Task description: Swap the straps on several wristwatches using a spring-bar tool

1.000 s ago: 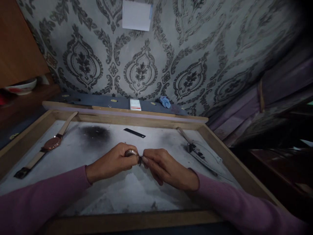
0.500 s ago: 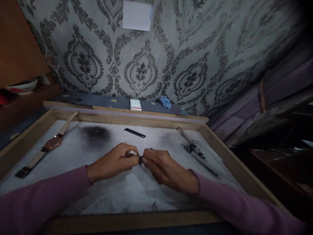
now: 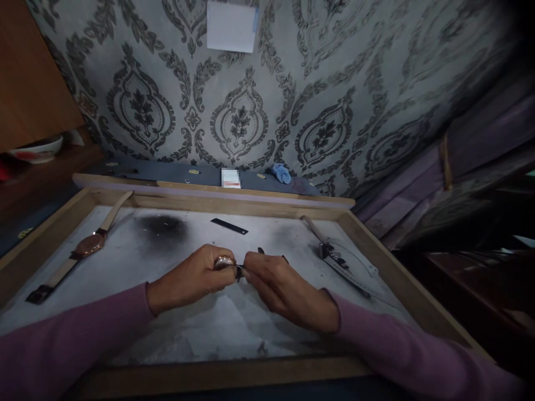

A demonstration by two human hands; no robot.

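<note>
Near the middle of the wooden tray [image 3: 234,374], my left hand [image 3: 196,278] is closed round a small round watch [image 3: 224,263], its shiny case showing between thumb and fingers. My right hand [image 3: 288,289] is pinched close beside it, holding a thin dark thing at the watch's edge, too small to make out. A dark tip [image 3: 261,250] sticks up behind my right fingers. Beyond the hands lies a flat black strip [image 3: 229,226]. A rose-gold watch [image 3: 90,244] with a beige strap rests at the left.
Another watch [image 3: 325,250] with a pale strap lies at the right of the tray, beside a thin clear loop. Behind the back rim are a small white box [image 3: 230,178] and a crumpled blue cloth [image 3: 281,173]. A bowl [image 3: 37,149] sits on the left shelf.
The dark tip behind my right fingers shows more than before. Both hands keep nearly the same place and grip; the whole view has shifted slightly.
</note>
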